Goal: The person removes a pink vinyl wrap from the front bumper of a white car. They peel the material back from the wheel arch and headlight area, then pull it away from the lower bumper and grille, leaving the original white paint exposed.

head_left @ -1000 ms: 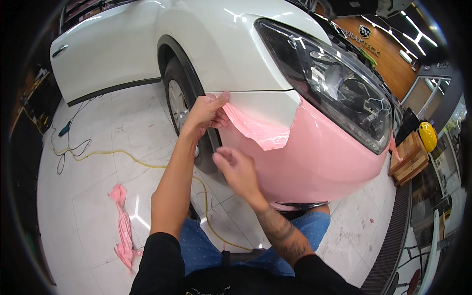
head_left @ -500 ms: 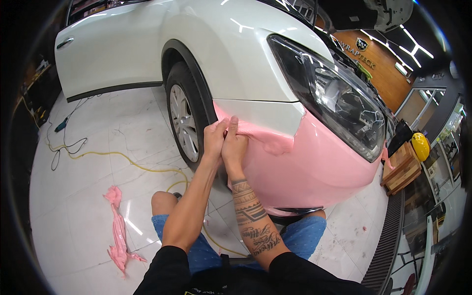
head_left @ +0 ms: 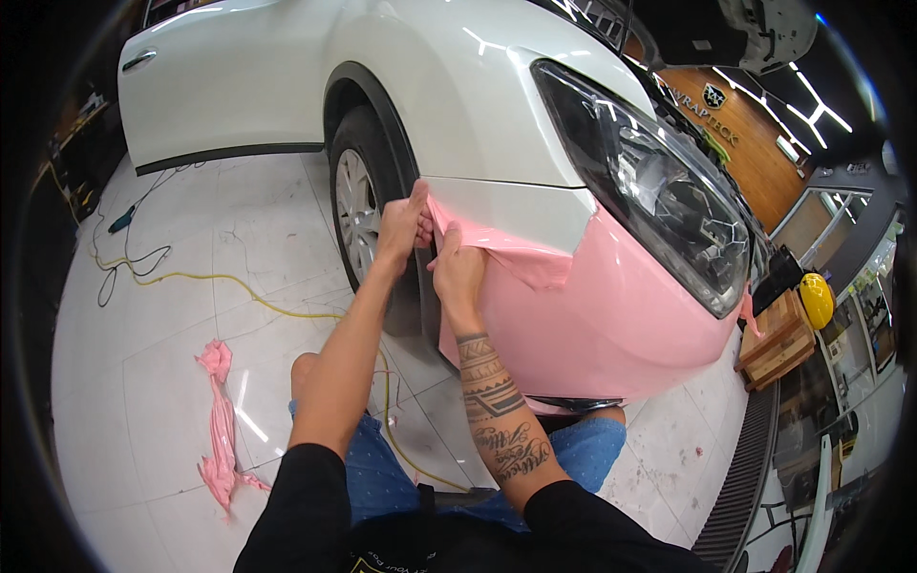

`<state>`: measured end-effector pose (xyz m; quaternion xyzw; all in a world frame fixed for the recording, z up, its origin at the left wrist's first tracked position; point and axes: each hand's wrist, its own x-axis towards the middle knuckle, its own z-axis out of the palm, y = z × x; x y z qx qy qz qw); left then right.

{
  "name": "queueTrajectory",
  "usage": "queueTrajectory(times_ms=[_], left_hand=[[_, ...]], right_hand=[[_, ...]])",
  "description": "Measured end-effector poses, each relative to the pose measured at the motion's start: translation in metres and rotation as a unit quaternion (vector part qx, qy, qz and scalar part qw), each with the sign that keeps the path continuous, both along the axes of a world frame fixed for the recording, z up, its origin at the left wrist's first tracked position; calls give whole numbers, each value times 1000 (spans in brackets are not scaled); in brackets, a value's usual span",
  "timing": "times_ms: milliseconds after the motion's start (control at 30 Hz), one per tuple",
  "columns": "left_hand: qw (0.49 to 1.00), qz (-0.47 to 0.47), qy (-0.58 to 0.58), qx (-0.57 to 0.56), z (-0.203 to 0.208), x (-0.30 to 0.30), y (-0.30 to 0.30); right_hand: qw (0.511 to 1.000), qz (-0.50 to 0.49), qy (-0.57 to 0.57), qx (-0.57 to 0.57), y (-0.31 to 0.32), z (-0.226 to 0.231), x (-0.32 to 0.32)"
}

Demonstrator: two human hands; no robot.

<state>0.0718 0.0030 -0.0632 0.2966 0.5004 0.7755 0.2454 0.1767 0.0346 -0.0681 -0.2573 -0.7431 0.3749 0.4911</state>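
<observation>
Glossy pink vinyl film (head_left: 611, 329) covers the front bumper corner of a white car. Its upper part is peeled down in folds, leaving a strip of white bumper (head_left: 525, 215) bare below the body seam. By the wheel arch, my left hand (head_left: 406, 227) pinches the film's upper corner, thumb pointing up. Lower and to the right, my right hand (head_left: 460, 272) is closed on the folded edge of the film, thumb on top. Some of the fingers of both hands are hidden. Film stretches between the two hands.
The front wheel (head_left: 360, 205) stands just left of my hands, the headlight (head_left: 650, 191) up to the right. A crumpled pink film strip (head_left: 221, 425) and a yellow hose (head_left: 239, 296) lie on the tiled floor. A wooden box (head_left: 774, 339) stands at right.
My hands were together and have moved apart. The left went up and left to the wheel arch with the film's corner; the right stays on the fold, and more white bumper shows.
</observation>
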Motion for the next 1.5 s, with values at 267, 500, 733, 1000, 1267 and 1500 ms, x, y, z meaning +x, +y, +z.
queueTrajectory(times_ms=[267, 500, 733, 1000, 1267, 1500], left_hand=[[987, -158, -33, 2, 6, -35, 10], [967, -62, -203, 138, -63, 27, 11], [921, 45, -318, 219, -87, 106, -14], [918, 78, -351, 167, -93, 168, -54], [978, -89, -178, 68, -146, 150, -88], [959, -136, -221, -110, -77, 70, -20]], right_hand=[[999, 10, -18, -48, -6, 13, 10], [998, 59, -22, -10, 6, -6, 25], [974, 135, -177, 45, 14, -7, 76], [946, 180, -269, 22, 4, -9, 127], [934, 204, -287, -64, -17, -10, 157], [959, 193, -210, 7, -5, -38, 153]])
